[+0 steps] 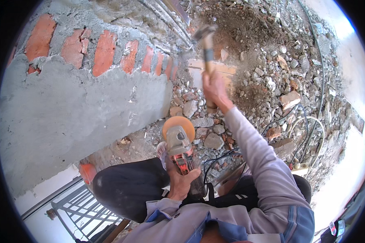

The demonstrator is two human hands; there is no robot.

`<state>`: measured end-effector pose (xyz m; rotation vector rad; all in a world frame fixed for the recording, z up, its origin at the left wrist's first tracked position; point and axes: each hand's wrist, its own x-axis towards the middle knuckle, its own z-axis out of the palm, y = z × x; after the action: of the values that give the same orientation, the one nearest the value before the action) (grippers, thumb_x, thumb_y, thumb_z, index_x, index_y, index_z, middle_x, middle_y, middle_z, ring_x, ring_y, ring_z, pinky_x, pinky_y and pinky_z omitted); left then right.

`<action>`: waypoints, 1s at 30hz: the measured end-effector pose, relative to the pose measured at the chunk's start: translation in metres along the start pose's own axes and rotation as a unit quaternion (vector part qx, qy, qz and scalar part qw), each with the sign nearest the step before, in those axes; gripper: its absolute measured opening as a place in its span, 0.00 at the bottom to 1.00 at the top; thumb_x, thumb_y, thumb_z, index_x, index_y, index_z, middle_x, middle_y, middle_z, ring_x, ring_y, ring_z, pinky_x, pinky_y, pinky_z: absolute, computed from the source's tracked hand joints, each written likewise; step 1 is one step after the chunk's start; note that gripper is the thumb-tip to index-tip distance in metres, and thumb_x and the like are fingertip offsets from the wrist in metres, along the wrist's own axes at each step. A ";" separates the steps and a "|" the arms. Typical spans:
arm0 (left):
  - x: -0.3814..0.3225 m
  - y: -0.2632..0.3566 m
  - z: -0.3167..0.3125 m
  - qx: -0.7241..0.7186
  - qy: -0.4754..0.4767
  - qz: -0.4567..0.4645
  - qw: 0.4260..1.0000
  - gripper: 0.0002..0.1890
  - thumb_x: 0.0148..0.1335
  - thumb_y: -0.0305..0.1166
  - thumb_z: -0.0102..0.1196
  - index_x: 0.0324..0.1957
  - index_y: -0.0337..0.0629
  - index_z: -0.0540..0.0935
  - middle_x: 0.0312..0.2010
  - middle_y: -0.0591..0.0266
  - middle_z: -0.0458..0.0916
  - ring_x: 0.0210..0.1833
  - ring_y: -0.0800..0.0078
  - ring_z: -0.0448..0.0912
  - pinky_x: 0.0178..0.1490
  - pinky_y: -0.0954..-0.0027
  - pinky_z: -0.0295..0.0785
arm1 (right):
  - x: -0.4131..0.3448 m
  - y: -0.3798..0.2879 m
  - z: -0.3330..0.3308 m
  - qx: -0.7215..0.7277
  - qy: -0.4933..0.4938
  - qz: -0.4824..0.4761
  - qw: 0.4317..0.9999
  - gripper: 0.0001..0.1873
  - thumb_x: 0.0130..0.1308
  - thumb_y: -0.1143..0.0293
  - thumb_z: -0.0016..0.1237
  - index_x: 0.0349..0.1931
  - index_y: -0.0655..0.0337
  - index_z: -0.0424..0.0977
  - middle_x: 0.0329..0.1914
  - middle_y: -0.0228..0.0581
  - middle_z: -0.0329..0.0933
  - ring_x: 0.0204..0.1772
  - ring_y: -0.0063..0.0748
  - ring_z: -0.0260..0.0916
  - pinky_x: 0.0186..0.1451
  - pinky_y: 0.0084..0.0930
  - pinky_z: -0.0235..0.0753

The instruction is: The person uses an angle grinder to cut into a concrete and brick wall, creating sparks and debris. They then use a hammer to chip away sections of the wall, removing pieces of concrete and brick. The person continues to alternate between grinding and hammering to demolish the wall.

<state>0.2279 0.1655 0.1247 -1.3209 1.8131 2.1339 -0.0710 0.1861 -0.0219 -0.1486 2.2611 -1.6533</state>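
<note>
My left hand (182,179) is wrapped around the body of an angle grinder (182,152), which is red and dark with a dusty grey head. An orange-brown disc (172,121) sits at its front end, over the rubble. In my right hand (215,88) is a hammer (208,48) with a wooden handle, a dark band around it and a metal head. The hammer head is blurred and raised towards the far end of the wall, near some pipes. Beneath the handle lies a pale, flat brick or board (228,70) among dirt.
A half-plastered wall (88,97) with exposed red bricks (105,53) runs along the left. Metal pipes (170,22) stand at its far end. Broken rubble (214,141) covers the ground. Cables (321,70) and a power strip (301,169) lie at right; an orange bucket (87,172) stands at left.
</note>
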 end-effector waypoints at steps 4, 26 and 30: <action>0.001 0.001 0.002 0.011 0.000 -0.006 1.000 0.29 0.49 0.23 0.62 0.56 0.36 0.69 0.44 0.59 0.77 0.47 0.72 0.77 0.54 0.69 0.73 | -0.009 0.023 -0.003 -0.018 -0.091 0.046 0.995 0.15 0.69 0.61 0.46 0.38 0.68 0.65 0.20 0.38 0.72 0.17 0.28 0.71 0.20 0.29 0.72; 0.000 0.017 0.012 -0.019 -0.011 -0.066 0.998 0.39 0.46 0.20 0.62 0.62 0.39 0.60 0.50 0.57 0.72 0.46 0.71 0.77 0.46 0.69 0.77 | 0.008 -0.001 -0.075 -0.234 0.044 0.029 0.971 0.09 0.64 0.72 0.44 0.42 0.66 0.62 0.20 0.40 0.72 0.19 0.31 0.70 0.18 0.34 0.72; 0.008 0.017 0.011 -0.009 -0.014 -0.042 0.999 0.35 0.47 0.21 0.62 0.59 0.37 0.63 0.48 0.57 0.75 0.45 0.71 0.78 0.47 0.69 0.76 | 0.026 0.015 -0.140 -0.424 0.105 -0.007 0.899 0.13 0.62 0.74 0.48 0.48 0.62 0.71 0.33 0.38 0.75 0.31 0.26 0.72 0.29 0.27 0.73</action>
<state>0.2078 0.1657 0.1325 -1.3389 1.7006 2.1200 -0.1393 0.3105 -0.0040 -0.1897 2.9966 -0.5890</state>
